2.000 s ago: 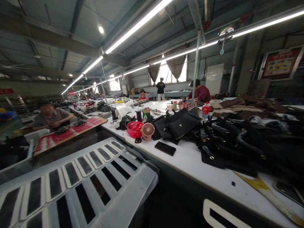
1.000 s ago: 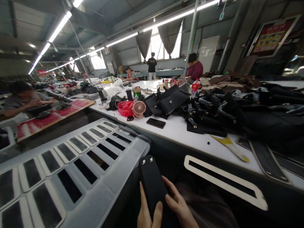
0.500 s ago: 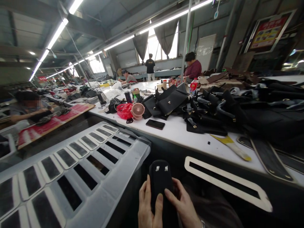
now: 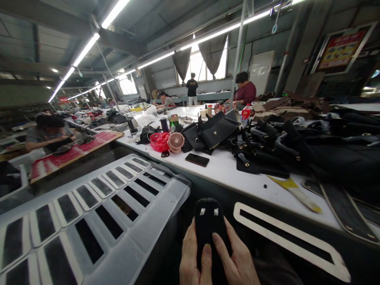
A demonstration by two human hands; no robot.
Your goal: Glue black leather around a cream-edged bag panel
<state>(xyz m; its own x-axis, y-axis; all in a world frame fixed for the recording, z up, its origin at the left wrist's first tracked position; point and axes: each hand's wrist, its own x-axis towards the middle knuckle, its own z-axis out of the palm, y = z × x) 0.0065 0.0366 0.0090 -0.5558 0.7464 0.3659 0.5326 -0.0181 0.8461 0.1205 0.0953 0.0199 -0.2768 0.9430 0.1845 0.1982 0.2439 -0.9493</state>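
Note:
A black padded piece (image 4: 210,227) with a rounded top end and two small shiny metal tabs is held upright at the bottom centre. My left hand (image 4: 194,253) grips its left edge, thumb on the front face. My right hand (image 4: 237,253) wraps the right edge, its thumb also pressing the front. The lower end of the piece runs out of the frame. To the right of my hands lies a cream rounded frame (image 4: 264,225) with a long slot.
A grey slotted rack (image 4: 148,229) with pale-framed pieces fills the left. The white table (image 4: 219,170) ahead bears a phone (image 4: 197,159), a pink fan (image 4: 176,142), black bags (image 4: 218,128) and a yellow-white tool (image 4: 297,194). Several people are farther off.
The view has shifted, so the scene sits slightly lower and farther right. Both hands keep their grip on the black piece.

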